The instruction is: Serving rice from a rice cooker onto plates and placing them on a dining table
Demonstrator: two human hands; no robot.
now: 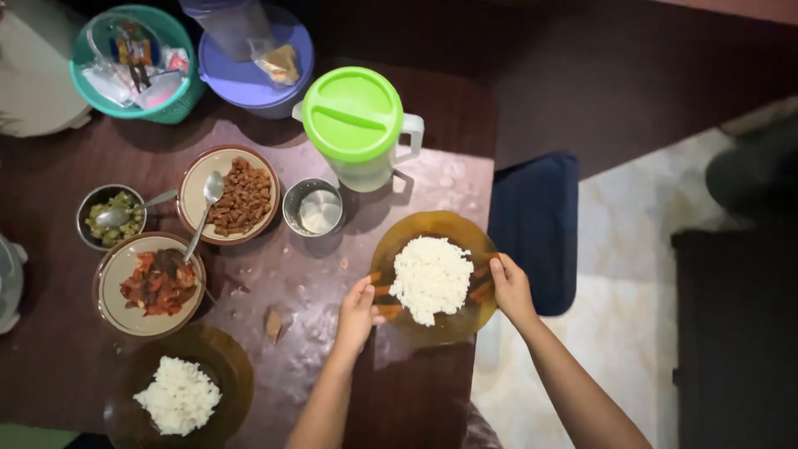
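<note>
This looks like a home dining spot, laid for a meal. A dark brown wooden table fills the left and centre of the frame, carrying amber glass plates of white rice, small bowls of cooked dishes at the left, and a clear plastic jug with a lime-green lid at upper centre. A navy cushioned chair seat sits right of the table over pale tiled floor.

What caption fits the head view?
Left hand and right hand grip an amber glass plate of white rice on a dark table.
</note>
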